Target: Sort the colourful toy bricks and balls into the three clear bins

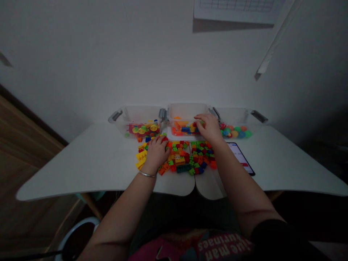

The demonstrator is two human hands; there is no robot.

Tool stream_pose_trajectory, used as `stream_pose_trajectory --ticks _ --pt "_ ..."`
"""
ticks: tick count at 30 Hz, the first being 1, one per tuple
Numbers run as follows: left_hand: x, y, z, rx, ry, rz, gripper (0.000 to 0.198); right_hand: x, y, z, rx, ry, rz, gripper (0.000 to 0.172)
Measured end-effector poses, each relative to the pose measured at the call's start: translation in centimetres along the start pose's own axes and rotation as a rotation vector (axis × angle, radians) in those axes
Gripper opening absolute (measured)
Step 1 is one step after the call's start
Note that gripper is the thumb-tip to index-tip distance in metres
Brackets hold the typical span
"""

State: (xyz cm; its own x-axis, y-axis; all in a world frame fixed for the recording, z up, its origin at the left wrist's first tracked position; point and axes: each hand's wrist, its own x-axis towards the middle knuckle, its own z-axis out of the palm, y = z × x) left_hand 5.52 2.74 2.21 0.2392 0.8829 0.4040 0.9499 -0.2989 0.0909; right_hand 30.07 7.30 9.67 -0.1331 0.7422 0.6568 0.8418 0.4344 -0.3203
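Note:
Toy building bricks (181, 161) in several colours lie in a loose pile on the white table. On the left part of that pile rests my left hand (157, 152), its fingers bent around a red brick (165, 139). My right hand (210, 127) hangs over the right side of the middle clear plastic box (187, 108). Between its thumb and fingers shows a small green brick (202, 123), partly hidden. Inside the middle box are orange, blue and red bricks (186, 129).
A left clear box (141, 110) holds small round coloured pieces (144, 129). Coloured balls (237, 132) fill the bottom of the right box (236, 114). A phone (240, 157) lies beside my right forearm. Two rounded panels meet at the front of the table (81, 159).

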Motion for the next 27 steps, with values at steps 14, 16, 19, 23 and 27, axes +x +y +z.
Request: stream_pose_trajectory --ticks 14,16,19,23,27 --pt "0.1 0.4 0.1 0.02 0.005 0.001 0.039 -6.7 -4.6 0.6 0.084 -0.573 -0.258 0.015" --pt "0.2 0.4 0.0 0.025 -0.004 -0.004 0.038 -6.8 -4.8 0.6 0.064 -0.618 -0.279 0.018" --pt "0.2 0.5 0.0 0.024 -0.013 -0.009 0.039 -6.9 -4.8 0.8 0.025 -0.639 -0.274 0.027" --pt "0.2 0.5 0.0 0.013 -0.009 -0.009 0.038 -7.4 -4.5 1.2 0.037 -0.608 -0.251 0.029" --pt "0.1 0.4 0.0 -0.01 0.0 -0.009 0.036 -7.9 -4.4 1.5 0.06 -0.589 -0.249 0.021"
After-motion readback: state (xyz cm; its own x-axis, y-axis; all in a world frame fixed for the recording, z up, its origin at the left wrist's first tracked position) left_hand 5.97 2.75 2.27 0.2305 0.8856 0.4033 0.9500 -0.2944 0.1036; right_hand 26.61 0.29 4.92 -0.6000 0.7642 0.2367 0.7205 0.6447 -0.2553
